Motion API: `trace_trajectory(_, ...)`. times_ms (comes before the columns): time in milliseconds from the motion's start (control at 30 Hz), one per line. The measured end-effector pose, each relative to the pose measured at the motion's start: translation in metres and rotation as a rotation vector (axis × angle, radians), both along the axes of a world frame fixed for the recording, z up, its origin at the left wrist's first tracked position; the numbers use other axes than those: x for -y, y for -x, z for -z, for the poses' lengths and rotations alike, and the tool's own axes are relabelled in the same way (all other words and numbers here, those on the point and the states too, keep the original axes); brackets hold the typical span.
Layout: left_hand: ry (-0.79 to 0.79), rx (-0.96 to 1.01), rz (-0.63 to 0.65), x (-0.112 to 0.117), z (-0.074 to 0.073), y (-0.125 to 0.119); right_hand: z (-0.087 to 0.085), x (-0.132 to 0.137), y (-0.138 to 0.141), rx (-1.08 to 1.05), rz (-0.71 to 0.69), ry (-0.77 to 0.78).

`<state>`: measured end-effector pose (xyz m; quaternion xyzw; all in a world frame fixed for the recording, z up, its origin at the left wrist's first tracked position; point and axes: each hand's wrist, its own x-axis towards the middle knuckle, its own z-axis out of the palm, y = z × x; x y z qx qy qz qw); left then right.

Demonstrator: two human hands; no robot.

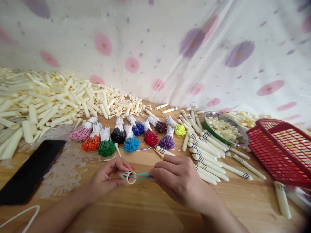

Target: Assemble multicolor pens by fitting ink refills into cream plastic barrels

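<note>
Head view: left hand (113,176) pinches a short, cream plastic pen barrel (123,175) between thumb and fingers, over the middle of the light wooden table (136,208), open round mouth turned to the right hand; coloured marks along its side, bits of colour inside. Right hand (178,181) has fingers curled and pressed together, gripping a thin teal two-pronged tool (143,175), tweezers by the look of it; prongs reach the barrel mouth, can't tell what the tips touch inside. Just beyond the hands, ten tied bundles of thin white sticks with coloured ends, pink bundle (81,131) at the left, neon yellow bundle (179,128) at the right, purple bundle (167,139) nearest the right hand. Big heap of cream plastic tubes (48,100) fills the table's far left corner, running along the far edge. Black phone (31,173) flat toward the left edge, small clear plastic pieces (66,171) scattered just beside it, white cable (30,218) at the near left. Right of the bundles, a row of cream pens with coloured slots (206,155), then a green metal bowl (213,133) of small cream parts. Red plastic basket (272,149) tilted toward the right edge. White sheet with pink and purple flowers (150,38) behind the far edge.
</note>
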<state>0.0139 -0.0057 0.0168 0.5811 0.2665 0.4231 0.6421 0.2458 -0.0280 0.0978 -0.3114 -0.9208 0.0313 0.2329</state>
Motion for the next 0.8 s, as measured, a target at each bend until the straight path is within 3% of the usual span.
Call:
trace_trajectory(400,-0.015,-0.017,-0.008,0.0006,0.0033,0.0005,-0.0007,0.0006,0.0028,-0.005,-0.014,0.005)
trace_trajectory(800,-0.248,-0.182,-0.127,0.0015,-0.0003,-0.0021,-0.0031,0.0067,0.0062,0.033,-0.005,-0.094)
